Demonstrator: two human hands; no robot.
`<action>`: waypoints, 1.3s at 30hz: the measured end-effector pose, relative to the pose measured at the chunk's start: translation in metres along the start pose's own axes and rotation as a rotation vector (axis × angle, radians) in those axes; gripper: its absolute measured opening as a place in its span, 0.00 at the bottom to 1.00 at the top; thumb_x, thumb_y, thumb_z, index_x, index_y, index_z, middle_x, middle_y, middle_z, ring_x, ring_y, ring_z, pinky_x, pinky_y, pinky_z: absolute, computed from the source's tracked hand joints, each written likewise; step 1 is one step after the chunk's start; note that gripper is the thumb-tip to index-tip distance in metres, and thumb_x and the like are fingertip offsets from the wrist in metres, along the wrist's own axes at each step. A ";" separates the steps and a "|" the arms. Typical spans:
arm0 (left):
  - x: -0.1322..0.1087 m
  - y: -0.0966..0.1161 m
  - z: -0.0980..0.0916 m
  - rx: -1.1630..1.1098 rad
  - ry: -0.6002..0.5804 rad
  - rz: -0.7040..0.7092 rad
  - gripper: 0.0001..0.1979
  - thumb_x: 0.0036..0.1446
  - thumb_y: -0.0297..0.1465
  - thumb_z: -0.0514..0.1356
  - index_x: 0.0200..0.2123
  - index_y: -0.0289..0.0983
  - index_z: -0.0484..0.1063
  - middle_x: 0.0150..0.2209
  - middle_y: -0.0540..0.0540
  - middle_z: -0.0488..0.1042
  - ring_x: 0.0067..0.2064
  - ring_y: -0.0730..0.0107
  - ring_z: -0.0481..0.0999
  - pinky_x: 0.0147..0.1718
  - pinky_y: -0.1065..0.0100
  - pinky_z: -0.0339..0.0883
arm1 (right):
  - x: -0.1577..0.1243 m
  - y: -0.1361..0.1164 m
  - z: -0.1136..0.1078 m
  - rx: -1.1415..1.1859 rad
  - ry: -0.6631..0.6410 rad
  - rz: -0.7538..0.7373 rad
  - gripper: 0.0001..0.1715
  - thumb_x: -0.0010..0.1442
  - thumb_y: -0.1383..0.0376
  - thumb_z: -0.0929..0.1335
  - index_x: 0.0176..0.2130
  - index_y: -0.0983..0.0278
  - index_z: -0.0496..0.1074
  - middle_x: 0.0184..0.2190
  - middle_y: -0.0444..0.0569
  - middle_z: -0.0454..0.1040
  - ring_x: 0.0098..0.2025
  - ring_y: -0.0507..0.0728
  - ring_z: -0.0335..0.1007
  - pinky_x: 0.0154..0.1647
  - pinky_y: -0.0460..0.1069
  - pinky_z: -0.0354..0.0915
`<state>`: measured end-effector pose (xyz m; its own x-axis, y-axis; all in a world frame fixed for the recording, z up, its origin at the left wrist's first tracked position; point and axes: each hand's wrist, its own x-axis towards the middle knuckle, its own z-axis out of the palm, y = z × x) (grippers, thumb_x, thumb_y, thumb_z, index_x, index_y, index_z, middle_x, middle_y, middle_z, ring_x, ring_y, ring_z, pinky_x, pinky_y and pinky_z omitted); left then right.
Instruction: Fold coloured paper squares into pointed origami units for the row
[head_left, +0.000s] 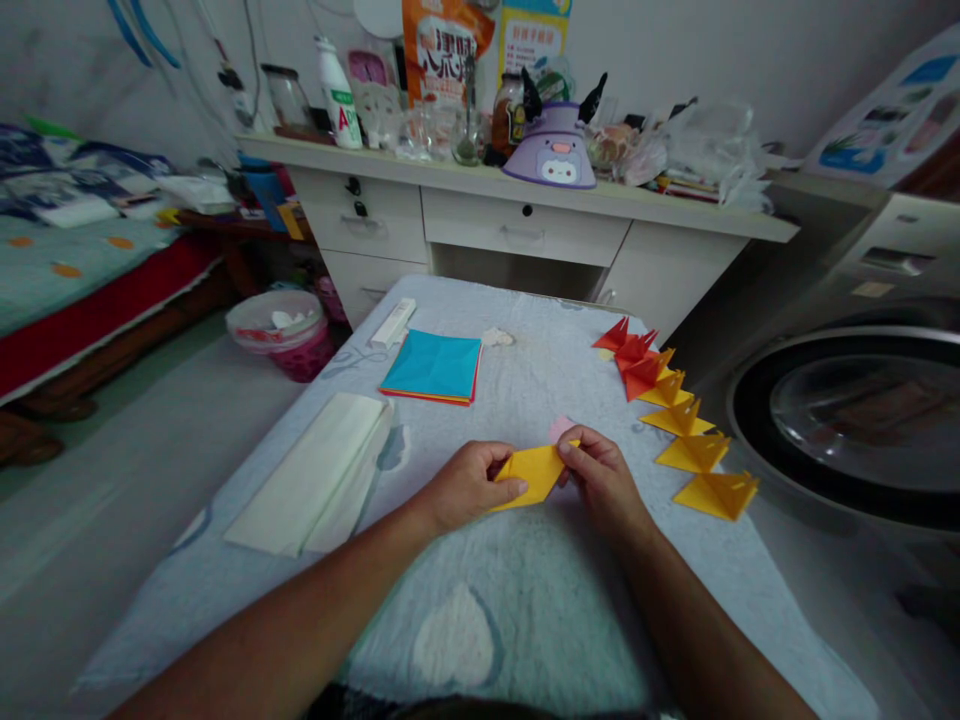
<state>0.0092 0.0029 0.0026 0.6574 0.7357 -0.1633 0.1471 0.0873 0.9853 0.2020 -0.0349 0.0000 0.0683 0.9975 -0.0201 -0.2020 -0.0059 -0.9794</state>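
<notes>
A folded piece of yellow origami paper [534,474] is held above the table between both hands. My left hand [474,486] pinches its left end, thumb on top. The fingers of my right hand [600,478] grip the opposite corner. To the right, a slanting row of folded paper pieces runs along the table edge: red ones [637,362] at the far end, yellow ones [694,453] nearer. Beyond my left hand lies a stack of square paper sheets [433,364], blue on top with red and yellow edges below. A small pink piece [561,428] shows behind my right hand.
The table [450,580] wears a pale blue cloth. On its left are a folded whitish sheet [315,470] and a white box [394,322]. A pink bin [289,335] stands on the floor. Behind is a cluttered white desk [517,215]; a washing machine [862,330] stands right.
</notes>
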 end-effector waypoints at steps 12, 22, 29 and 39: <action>-0.003 0.014 -0.021 -0.432 0.398 0.115 0.15 0.41 0.30 0.69 0.34 0.35 0.71 0.29 0.52 0.73 0.30 0.75 0.71 0.31 0.73 0.63 | -0.007 -0.008 -0.001 -0.172 -0.133 0.030 0.18 0.55 0.54 0.72 0.25 0.64 0.68 0.18 0.40 0.64 0.22 0.48 0.55 0.23 0.45 0.51; 0.002 0.008 0.001 -0.668 0.322 0.076 0.16 0.43 0.34 0.71 0.34 0.32 0.73 0.31 0.47 0.76 0.33 0.71 0.74 0.35 0.70 0.67 | -0.014 -0.001 0.013 -0.250 -0.372 0.089 0.21 0.57 0.51 0.71 0.27 0.64 0.68 0.21 0.39 0.61 0.23 0.47 0.51 0.24 0.44 0.48; 0.001 0.007 0.008 -0.587 0.270 0.074 0.16 0.44 0.36 0.71 0.31 0.32 0.73 0.27 0.49 0.73 0.28 0.75 0.70 0.29 0.73 0.63 | -0.019 -0.011 0.017 -0.242 -0.646 0.136 0.18 0.59 0.52 0.69 0.32 0.65 0.71 0.25 0.41 0.61 0.27 0.49 0.54 0.28 0.45 0.52; -0.003 0.005 0.015 -0.222 0.109 -0.001 0.15 0.44 0.37 0.70 0.32 0.32 0.75 0.26 0.50 0.72 0.26 0.75 0.68 0.25 0.74 0.60 | -0.010 -0.012 0.014 -0.077 -0.267 0.016 0.18 0.54 0.52 0.73 0.35 0.62 0.69 0.27 0.42 0.66 0.29 0.51 0.60 0.30 0.45 0.57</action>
<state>0.0187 -0.0086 0.0070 0.5719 0.8025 -0.1698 -0.0263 0.2248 0.9741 0.1898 -0.0440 0.0151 -0.1965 0.9805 0.0077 -0.1251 -0.0173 -0.9920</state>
